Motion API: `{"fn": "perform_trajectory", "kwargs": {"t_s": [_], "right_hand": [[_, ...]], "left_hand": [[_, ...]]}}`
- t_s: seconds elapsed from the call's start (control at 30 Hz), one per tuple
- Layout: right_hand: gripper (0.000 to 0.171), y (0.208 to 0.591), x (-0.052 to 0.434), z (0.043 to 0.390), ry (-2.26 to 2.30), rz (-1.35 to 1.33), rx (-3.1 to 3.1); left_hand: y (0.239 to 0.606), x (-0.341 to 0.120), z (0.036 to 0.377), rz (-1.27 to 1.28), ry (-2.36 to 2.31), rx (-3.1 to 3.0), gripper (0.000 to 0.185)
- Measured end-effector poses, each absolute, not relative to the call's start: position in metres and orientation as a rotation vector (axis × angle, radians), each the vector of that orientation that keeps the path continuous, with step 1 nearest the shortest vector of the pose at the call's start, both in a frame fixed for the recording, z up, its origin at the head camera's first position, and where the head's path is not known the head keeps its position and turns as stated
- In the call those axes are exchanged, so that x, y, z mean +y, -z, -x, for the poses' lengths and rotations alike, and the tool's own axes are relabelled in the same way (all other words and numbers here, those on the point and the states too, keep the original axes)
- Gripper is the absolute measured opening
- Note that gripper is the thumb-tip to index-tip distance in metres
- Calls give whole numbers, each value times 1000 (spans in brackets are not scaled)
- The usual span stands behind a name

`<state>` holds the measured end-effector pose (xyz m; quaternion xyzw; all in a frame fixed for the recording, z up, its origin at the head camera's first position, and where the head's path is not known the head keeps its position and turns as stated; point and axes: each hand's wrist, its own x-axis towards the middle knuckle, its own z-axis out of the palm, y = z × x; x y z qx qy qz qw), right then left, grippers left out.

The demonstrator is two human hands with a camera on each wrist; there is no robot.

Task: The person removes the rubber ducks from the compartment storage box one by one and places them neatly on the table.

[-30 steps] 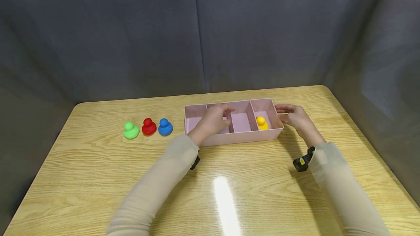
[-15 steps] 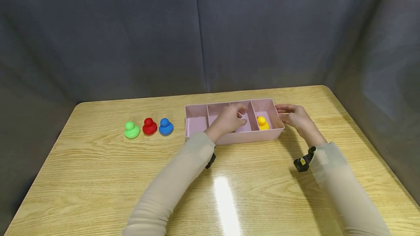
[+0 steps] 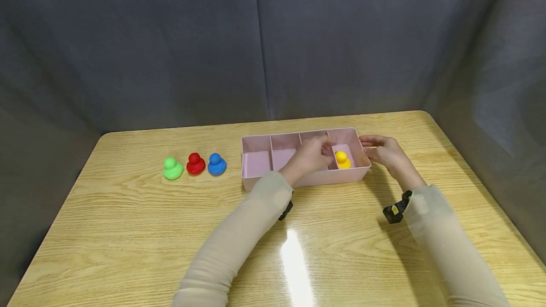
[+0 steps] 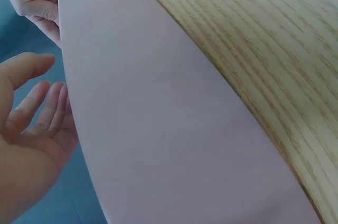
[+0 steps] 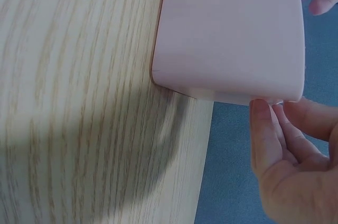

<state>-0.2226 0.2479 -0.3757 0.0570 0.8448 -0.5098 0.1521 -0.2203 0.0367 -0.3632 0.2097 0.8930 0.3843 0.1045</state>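
Left hand (image 3: 313, 155) beside yellow duck (image 3: 342, 159), right hand (image 3: 384, 151) touching tray (image 3: 256, 161)

Staged lab booth, grey curtain (image 3: 170, 41) (draped), wooden table (image 3: 128, 231)

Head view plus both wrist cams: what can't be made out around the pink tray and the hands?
- Left hand, head view: its own back hides the fingertips, so contact with the small yellow duck figure is unclear.
- Pink plastic divided tray, third compartment: floor covered by the left hand.
- Both wrist views: the tray's outer wall blocks its inside; no duck visible.
- Right hand: fingers at the tray's end wall; grip pressure unreadable.
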Motion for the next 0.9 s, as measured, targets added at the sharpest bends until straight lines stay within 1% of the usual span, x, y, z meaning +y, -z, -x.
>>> {"fn": "perform_trajectory", "kwargs": {"t_s": [0.2,0.43,0.9], "right_hand": [[51,375,247,223,1468,-169,2422],[53,375,248,222,1454,-170,2418],[54,373,248,221,1454,-158,2407]], "left_hand": [[365,42,222,-627,-1108,2645,38],[365,50,224,-608,-1048,2655,40],[363,62,232,-728,-943,2648,42]]}}
